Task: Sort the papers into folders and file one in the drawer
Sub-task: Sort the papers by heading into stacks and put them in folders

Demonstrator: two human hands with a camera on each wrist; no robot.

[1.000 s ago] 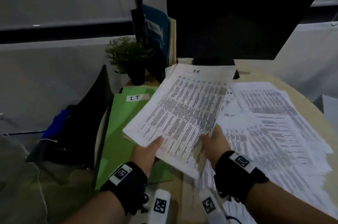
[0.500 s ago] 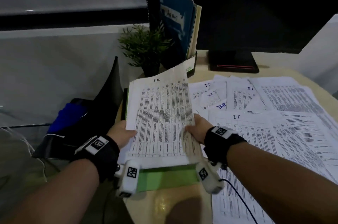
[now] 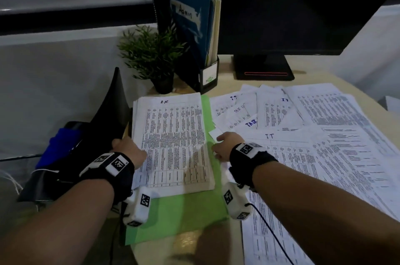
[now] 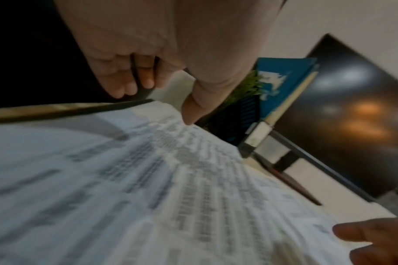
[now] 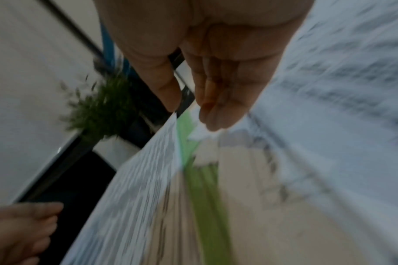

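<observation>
A stack of printed papers (image 3: 173, 139) marked "H.R." at its top lies flat on a green folder (image 3: 184, 217) at the desk's left side. My left hand (image 3: 127, 150) is at the stack's left edge. Its thumb (image 4: 188, 116) touches the top sheet, and its fingers (image 4: 129, 80) are loosely curled off the edge, holding nothing. My right hand (image 3: 223, 145) lies just right of the stack with straight fingers (image 5: 216, 111) on the folder's right edge, by a small white tab (image 3: 213, 134). Loose sheets (image 3: 324, 156) marked "IT" and "Task" cover the desk to the right.
Behind the folder stand a small potted plant (image 3: 153, 59) and a black file holder (image 3: 207, 78) with a blue "Admin" folder (image 3: 192, 20). A monitor base (image 3: 263, 67) sits at the back. A black bag (image 3: 65, 156) with something blue is off the desk's left edge.
The H.R. stack, held up in both hands before, has come down flat onto the green folder. Both hands have let go and now sit at its side edges.
</observation>
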